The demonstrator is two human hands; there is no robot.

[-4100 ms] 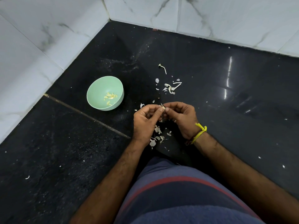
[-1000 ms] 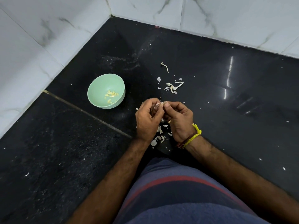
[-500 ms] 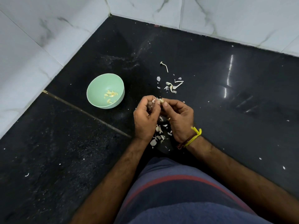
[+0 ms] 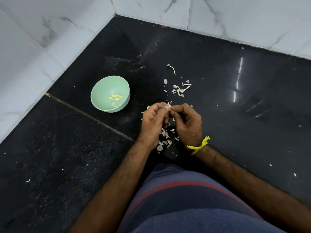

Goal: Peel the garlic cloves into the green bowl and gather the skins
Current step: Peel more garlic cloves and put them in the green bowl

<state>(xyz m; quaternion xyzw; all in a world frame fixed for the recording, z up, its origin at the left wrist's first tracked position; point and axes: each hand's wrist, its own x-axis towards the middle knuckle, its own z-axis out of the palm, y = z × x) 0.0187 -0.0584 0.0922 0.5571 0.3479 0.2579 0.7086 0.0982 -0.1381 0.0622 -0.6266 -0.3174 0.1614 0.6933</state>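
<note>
Both hands (image 4: 170, 121) pinching papery garlic clove (image 4: 169, 106), smooth round green bowl (image 4: 101, 105)

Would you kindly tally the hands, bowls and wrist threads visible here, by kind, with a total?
Hands: 2, the left hand and right hand
Green bowl: 1
Yellow wrist thread: 1
Total: 4

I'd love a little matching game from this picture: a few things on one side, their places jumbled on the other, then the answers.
Things:
1. peeled cloves
2. garlic clove
3. yellow thread
4. curved stem

Places:
A. round the right wrist
B. on the black floor beyond the scattered skins
C. inside the green bowl
D. pinched between both hands' fingertips

Pairs: 1-C, 2-D, 3-A, 4-B
</note>
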